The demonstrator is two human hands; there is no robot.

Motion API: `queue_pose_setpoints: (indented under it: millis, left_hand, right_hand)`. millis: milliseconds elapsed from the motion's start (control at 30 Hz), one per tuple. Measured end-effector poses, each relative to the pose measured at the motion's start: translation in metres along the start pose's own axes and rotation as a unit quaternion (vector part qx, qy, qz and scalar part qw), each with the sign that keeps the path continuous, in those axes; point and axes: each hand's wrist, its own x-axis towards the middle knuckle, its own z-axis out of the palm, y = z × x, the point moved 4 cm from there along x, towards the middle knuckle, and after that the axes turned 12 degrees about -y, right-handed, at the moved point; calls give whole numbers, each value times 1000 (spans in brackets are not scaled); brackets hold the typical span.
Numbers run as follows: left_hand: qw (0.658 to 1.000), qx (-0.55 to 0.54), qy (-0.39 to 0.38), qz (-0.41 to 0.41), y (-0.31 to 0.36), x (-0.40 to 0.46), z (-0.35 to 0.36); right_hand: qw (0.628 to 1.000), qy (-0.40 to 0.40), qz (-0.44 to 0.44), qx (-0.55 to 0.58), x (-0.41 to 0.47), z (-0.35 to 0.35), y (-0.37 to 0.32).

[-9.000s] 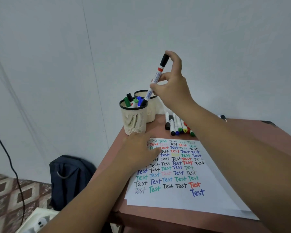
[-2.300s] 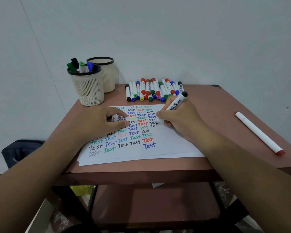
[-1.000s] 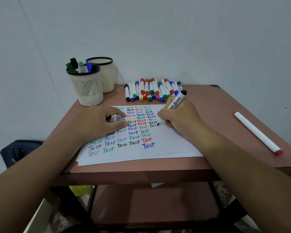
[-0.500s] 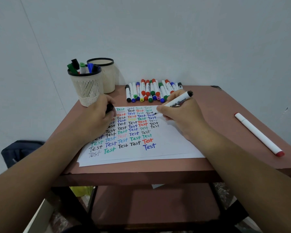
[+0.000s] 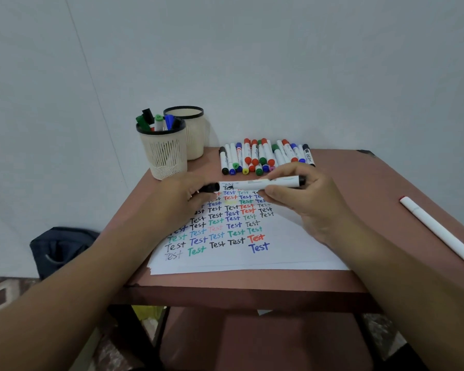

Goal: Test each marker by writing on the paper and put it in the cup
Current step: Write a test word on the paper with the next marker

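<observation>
My right hand [image 5: 303, 202] grips a white marker with black ends [image 5: 263, 183], held level above the top of the paper [image 5: 287, 250]. My left hand [image 5: 180, 199] pinches its black cap [image 5: 210, 187] at the marker's left end. The paper is covered with rows of the word "Test" in several colours. A mesh cup [image 5: 164, 152] at the back left holds several markers; a second cup [image 5: 190, 135] stands behind it. A row of several capped markers [image 5: 263, 156] lies at the back of the table.
A long white marker with a red tip [image 5: 439, 232] lies near the table's right edge. The brown table [image 5: 364, 188] stands against a white wall. A dark bag [image 5: 62, 247] sits on the floor at the left.
My right hand lifted the marker off the paper and turned it level. My left hand left the paper and brought the black cap onto the marker's tip.
</observation>
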Motion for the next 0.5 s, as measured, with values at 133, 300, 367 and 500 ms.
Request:
queue_pose_setpoints:
  millis: [133,300,367,500]
  left_hand:
    - [998,5,16,56,3,-2,-2]
    - [996,7,16,82,3,0,-1]
    - [996,8,20,89,3,0,-1]
    - [995,7,25,98,4,0,-1]
  right_hand:
    - [999,-21,4,-47,2,5,-1]
    - [997,-36,16,-60,4,8,0]
    - [997,-36,18,-65,5,7,0]
    - [996,-37,21,-76,5,8,0]
